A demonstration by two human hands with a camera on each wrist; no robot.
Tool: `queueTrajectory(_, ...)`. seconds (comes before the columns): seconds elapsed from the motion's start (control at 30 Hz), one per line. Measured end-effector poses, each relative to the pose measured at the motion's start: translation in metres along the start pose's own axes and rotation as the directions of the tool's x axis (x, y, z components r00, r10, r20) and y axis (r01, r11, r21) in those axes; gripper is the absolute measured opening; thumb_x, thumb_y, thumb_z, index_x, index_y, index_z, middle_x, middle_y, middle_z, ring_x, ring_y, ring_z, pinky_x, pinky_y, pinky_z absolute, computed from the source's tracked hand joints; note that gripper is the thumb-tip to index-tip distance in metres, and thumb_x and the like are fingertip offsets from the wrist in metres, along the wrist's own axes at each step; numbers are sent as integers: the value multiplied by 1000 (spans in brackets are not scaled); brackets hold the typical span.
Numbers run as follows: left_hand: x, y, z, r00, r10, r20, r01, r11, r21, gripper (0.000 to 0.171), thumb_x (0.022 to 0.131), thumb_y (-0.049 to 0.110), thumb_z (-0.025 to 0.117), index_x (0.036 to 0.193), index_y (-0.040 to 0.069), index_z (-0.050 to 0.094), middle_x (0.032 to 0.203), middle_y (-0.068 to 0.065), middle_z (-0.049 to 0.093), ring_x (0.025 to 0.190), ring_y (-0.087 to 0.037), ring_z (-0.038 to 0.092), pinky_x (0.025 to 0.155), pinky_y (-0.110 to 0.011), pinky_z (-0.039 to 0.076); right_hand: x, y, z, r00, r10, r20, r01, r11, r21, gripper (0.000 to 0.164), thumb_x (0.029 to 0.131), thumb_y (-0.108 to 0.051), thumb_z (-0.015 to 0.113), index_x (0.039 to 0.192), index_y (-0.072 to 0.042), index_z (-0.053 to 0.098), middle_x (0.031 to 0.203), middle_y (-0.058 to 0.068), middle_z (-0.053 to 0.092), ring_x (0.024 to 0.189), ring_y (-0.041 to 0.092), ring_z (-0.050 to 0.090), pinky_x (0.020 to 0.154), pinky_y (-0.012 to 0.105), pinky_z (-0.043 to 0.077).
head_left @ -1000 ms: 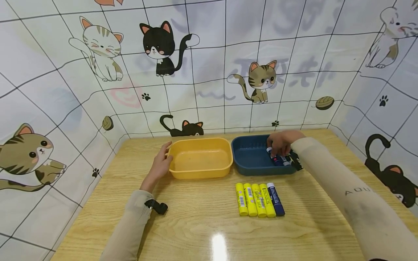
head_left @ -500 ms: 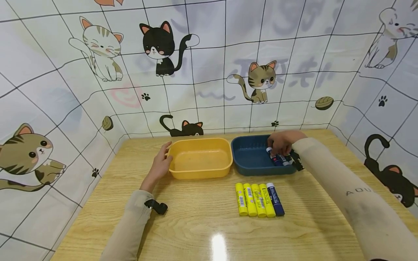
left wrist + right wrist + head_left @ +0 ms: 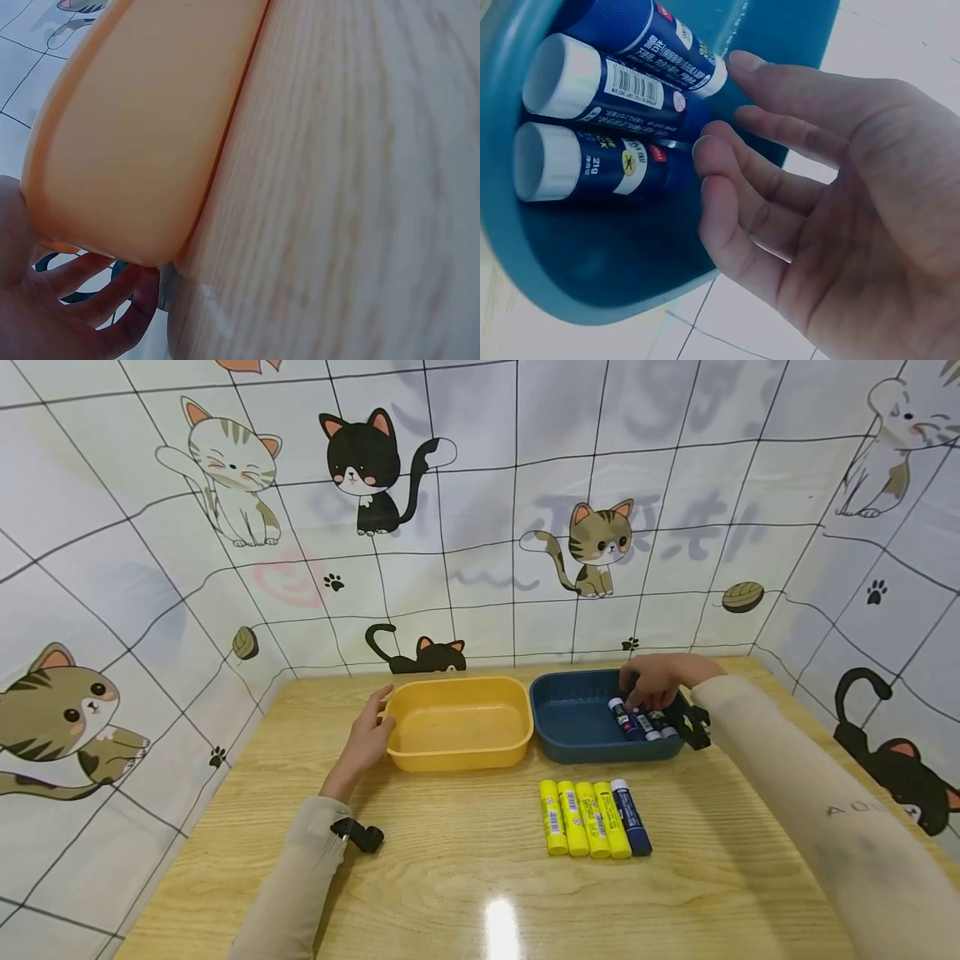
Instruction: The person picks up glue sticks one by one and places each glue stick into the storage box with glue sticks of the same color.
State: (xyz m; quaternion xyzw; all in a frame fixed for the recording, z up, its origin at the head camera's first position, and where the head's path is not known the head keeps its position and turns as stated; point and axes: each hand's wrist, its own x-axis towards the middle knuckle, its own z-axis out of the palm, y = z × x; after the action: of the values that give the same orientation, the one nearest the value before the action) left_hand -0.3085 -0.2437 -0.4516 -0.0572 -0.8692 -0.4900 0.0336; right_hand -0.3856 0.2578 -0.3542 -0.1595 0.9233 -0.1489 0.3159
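Observation:
My left hand [image 3: 367, 735] rests against the left end of a yellow plastic basin [image 3: 461, 761]. In the left wrist view, its bent fingers [image 3: 94, 300] touch the outer wall. A dark blue basin [image 3: 577, 750] stands beside it, with blue glue sticks at its right end. Over these my right hand [image 3: 656, 681] hovers, its fingers loosely bent and nothing in its grasp. One fingertip is at the white end of the uppermost glue stick [image 3: 649, 37] in the right wrist view. Below that lie a glue stick with a barcode [image 3: 634, 84] and another glue stick [image 3: 592, 161].
Several yellow glue sticks [image 3: 594, 820] and a dark blue glue stick [image 3: 632, 818] lie in a row on the wooden table [image 3: 420, 877], in front of the blue basin. A cat-patterned wall covering [image 3: 487, 552] rises directly behind the basins.
My right hand has lifted slightly and drawn back to the right, showing more of the glue sticks in the blue basin. My left hand stays at the yellow basin.

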Motion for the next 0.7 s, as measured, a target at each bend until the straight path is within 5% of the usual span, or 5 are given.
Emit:
queueTrajectory(0.3, -2, 2, -1, 1000, -9, 7, 9, 1000, -10, 60, 108, 10, 39, 165, 18, 24, 159, -27, 39, 135, -48, 53, 102, -58, 53, -20, -10, 3, 991, -121, -63, 121, 993, 0, 48, 103, -19, 62, 142, 3, 48, 92, 19, 70, 73, 20, 68, 67, 37, 59)
queueTrajectory(0.7, -1, 1, -1, 1000, -4, 8, 4, 1000, -4, 60, 108, 10, 39, 165, 18, 24, 159, -27, 39, 134, -49, 53, 104, -59, 51, -66, -18, 27, 949, -257, -184, 263, 965, 9, 41, 103, -22, 64, 139, -6, 54, 80, 8, 70, 69, 20, 65, 67, 34, 56)
